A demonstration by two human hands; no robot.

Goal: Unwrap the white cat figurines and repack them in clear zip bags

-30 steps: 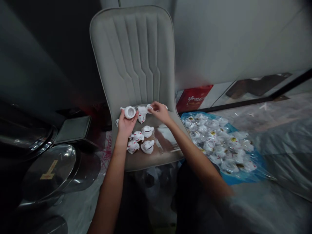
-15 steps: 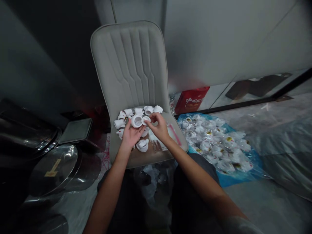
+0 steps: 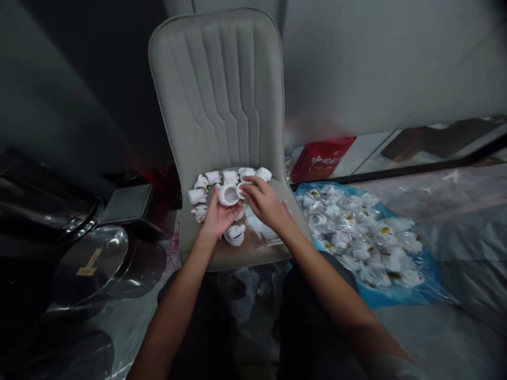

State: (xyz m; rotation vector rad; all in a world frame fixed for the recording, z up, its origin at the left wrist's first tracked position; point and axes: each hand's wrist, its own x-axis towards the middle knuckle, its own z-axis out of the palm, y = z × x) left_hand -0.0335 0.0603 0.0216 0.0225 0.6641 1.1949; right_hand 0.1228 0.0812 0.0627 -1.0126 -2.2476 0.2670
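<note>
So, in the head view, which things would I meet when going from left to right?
Yellowish tape strip, flat-topped dark box, left hand holding a hollow white piece, right hand with a small white piece at its fingertips, wrapped white figures on the blue sheet.

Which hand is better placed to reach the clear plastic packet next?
Probably the right hand, being nearer the packet, though it pinches a small white piece. The left hand sits farther off, holding a larger hollow piece.
</note>
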